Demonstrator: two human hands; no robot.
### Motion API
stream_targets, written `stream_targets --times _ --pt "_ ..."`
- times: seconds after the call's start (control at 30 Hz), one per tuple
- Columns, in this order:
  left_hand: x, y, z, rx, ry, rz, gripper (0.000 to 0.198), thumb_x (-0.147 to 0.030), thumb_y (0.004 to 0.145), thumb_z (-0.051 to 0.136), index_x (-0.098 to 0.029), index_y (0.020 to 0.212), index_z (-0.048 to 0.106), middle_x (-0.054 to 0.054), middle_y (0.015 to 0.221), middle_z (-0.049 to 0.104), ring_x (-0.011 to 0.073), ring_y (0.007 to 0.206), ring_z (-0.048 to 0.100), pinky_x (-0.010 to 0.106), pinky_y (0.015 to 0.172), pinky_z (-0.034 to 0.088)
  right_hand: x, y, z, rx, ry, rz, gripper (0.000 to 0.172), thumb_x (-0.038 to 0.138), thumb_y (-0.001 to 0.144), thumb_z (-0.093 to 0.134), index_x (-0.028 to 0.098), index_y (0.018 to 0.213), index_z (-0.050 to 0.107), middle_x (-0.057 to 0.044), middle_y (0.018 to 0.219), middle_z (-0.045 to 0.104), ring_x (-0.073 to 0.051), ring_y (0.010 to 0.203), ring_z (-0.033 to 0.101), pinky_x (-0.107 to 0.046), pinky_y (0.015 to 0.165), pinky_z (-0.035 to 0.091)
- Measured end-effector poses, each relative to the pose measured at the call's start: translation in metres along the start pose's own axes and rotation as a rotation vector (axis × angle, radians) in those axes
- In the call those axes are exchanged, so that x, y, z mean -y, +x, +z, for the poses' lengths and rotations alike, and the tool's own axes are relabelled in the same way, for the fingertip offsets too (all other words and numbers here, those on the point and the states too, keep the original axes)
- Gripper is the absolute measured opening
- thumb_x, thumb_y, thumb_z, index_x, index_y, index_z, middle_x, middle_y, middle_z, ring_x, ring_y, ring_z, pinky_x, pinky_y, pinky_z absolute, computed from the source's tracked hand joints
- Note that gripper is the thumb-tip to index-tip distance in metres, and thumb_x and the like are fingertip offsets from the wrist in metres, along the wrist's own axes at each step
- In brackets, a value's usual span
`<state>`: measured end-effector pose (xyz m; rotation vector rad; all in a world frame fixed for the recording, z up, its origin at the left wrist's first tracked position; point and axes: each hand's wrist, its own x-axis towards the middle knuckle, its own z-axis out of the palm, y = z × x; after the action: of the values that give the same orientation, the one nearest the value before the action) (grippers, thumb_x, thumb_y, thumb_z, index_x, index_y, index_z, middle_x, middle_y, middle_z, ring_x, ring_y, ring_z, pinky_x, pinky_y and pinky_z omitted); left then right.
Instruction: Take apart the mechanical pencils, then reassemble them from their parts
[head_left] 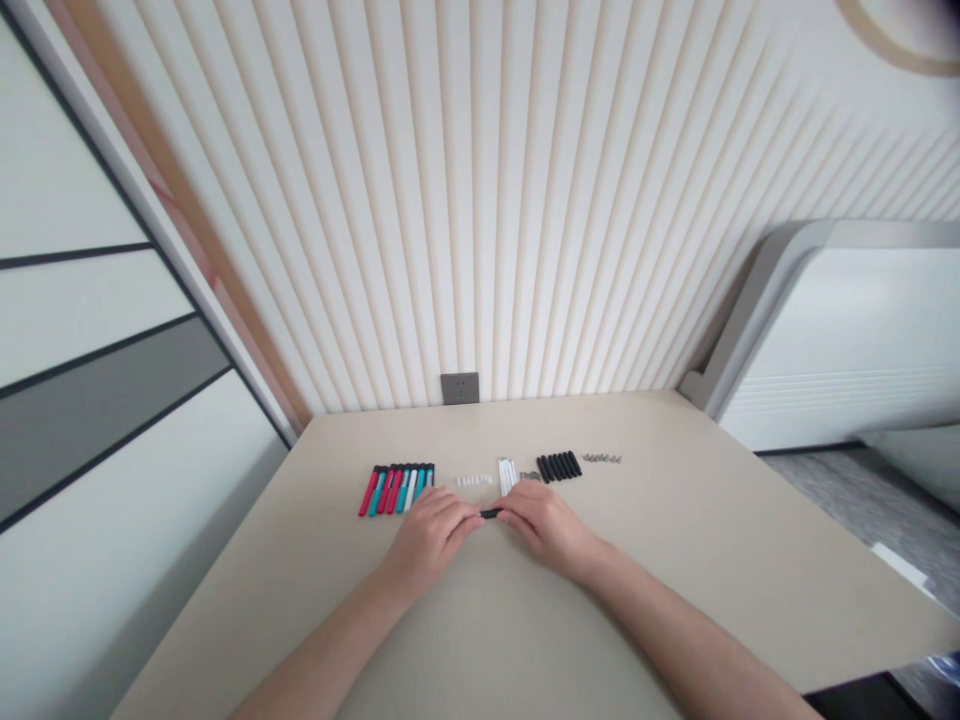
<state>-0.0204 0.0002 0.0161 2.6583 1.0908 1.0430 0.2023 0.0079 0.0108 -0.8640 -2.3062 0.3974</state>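
A pale wall with long ribs (525, 200) is rising behind a beige table (675, 540), and a small grey wall socket (460, 388) is sitting just above the far edge of the table. A white cabinet (847, 340) is standing on the right side. On the far part of the table, many small things are lying in one line, and each kind is keeping its own group, probably so that the kinds do not mix and each one is easy to pick up: red and green pens (395, 490), small white pieces (474, 480), white sticks (507, 475), black tubes (559, 465) and tiny metal screws (601, 458). Just in front of this line, the left hand (429, 540) and the right hand (546, 527) are facing each other. Both hands are almost closed, and their fingers are pinching a short black piece (489, 513) from its two ends, probably to keep it steady between them, but whether it is touching the table is hard to tell
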Motion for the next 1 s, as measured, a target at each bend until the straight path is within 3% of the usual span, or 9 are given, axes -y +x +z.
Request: stream_targets --times 0.2,0.4,0.67,0.8,1.0 --pt "-0.005 -0.001 0.000 0.004 -0.053 -0.083 0.038 -0.029 0.099 0.042 -0.018 0.065 0.055 0.001 0.061 0.057 0.0154 0.066 0.055 0.028 0.066 0.042 0.009 -0.002 -0.001 -0.089 0.004 0.001 0.014 0.028 0.095 0.052 0.020 0.098 0.064 -0.007 0.089 0.065 -0.020 0.086 0.058 -0.032 0.078 0.046" --pt "-0.008 -0.002 0.003 0.028 -0.112 -0.132 0.039 -0.027 0.099 0.040 -0.019 0.065 0.054 0.001 0.061 0.056 0.0157 0.066 0.055 0.028 0.067 0.042 0.016 -0.002 -0.001 -0.003 -0.012 0.022 0.021 0.029 0.098 0.046 0.020 0.104 0.063 -0.007 0.087 0.065 -0.019 0.082 0.059 -0.030 0.076 0.046" --pt "-0.009 -0.004 0.000 0.040 -0.143 -0.151 0.014 -0.026 0.094 0.052 -0.020 0.104 0.059 0.004 0.090 0.064 0.0168 0.080 0.059 0.030 0.078 0.048 0.012 -0.002 0.006 -0.010 -0.011 0.096 0.026 0.023 0.099 0.040 0.018 0.088 0.063 -0.006 0.079 0.065 -0.017 0.076 0.058 -0.029 0.073 0.045" --pt "-0.007 -0.004 0.002 0.022 -0.114 -0.153 0.012 -0.027 0.095 0.051 -0.020 0.094 0.061 0.003 0.081 0.064 0.0165 0.076 0.059 0.028 0.072 0.047 0.009 -0.002 0.008 -0.024 0.024 0.114 0.022 0.026 0.098 0.044 0.019 0.094 0.064 -0.005 0.084 0.067 -0.017 0.081 0.061 -0.029 0.075 0.047" --pt "-0.005 -0.003 0.003 0.046 -0.063 -0.197 0.034 -0.031 0.098 0.043 -0.019 0.070 0.057 0.002 0.067 0.059 0.0169 0.070 0.057 0.029 0.068 0.045 0.011 -0.002 0.006 -0.021 0.075 0.109 0.015 0.028 0.095 0.051 0.020 0.100 0.064 -0.005 0.090 0.069 -0.018 0.085 0.062 -0.030 0.079 0.048"
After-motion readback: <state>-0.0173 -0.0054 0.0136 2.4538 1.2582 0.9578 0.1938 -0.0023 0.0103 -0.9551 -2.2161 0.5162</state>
